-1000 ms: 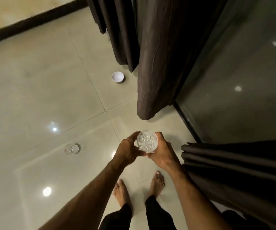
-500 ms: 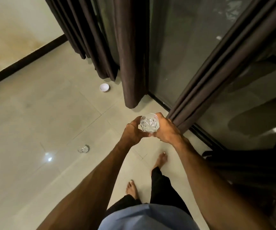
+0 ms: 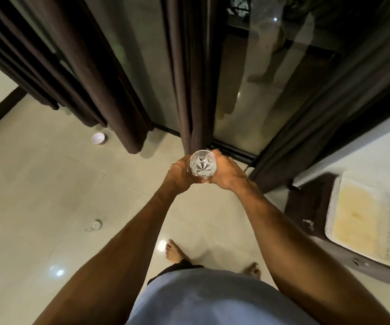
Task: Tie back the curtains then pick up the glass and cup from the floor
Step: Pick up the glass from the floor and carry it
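Observation:
A clear cut-crystal glass (image 3: pixel 202 163) is held upright at chest height, seen from above. My left hand (image 3: pixel 182 172) grips its left side and my right hand (image 3: pixel 226 172) grips its right side. A small white cup (image 3: pixel 98 138) stands on the tiled floor at the left, close to the hem of a dark brown curtain (image 3: pixel 109 73). A second small glass object (image 3: pixel 93 225) lies on the floor at the lower left. Another gathered brown curtain (image 3: pixel 195 73) hangs straight ahead, just beyond the held glass.
Glass sliding doors (image 3: pixel 255 85) with a dark floor track run behind the curtains. A third curtain (image 3: pixel 325 109) hangs at the right. A dark piece of furniture with a cream tray-like top (image 3: pixel 365 221) stands at the right. My bare feet are below on the beige tiles.
I have straightened up and the view has lifted, so the curtains and doors fill more of it. The furniture at the right came into sight. Both hands keep hold of the glass.

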### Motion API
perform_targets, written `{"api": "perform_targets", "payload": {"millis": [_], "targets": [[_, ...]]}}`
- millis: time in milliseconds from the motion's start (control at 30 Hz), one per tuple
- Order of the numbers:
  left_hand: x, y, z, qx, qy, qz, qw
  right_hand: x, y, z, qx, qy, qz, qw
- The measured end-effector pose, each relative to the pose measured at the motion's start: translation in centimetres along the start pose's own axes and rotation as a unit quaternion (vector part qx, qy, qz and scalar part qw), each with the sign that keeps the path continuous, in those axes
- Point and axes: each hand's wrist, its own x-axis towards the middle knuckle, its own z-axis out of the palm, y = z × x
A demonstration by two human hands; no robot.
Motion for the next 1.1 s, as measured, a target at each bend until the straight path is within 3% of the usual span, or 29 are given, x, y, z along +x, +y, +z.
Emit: {"api": "perform_targets", "payload": {"millis": [400, 800, 967, 1100], "targets": [[-3.0, 6.9, 21.9, 0.053, -0.096, 0.009, 0.994, -11.2, 19.3, -8.7, 0.024, 0.046, 0.092, 0.994], [-0.7, 12.3, 32.7, 0.128, -0.192, 0.033, 0.972, -13.8, 28.7, -13.9, 0.06, 0.087, 0.126, 0.986], [1.1, 15.2, 37.3, 0.198, -0.185, 0.067, 0.96, -13.6, 32.6, -16.8, 0.073, 0.115, 0.146, 0.98], [3.1, 16.5, 41.5, 0.193, -0.188, 0.055, 0.961, -12.9, 36.4, -19.3, 0.082, 0.12, 0.159, 0.977]]}}
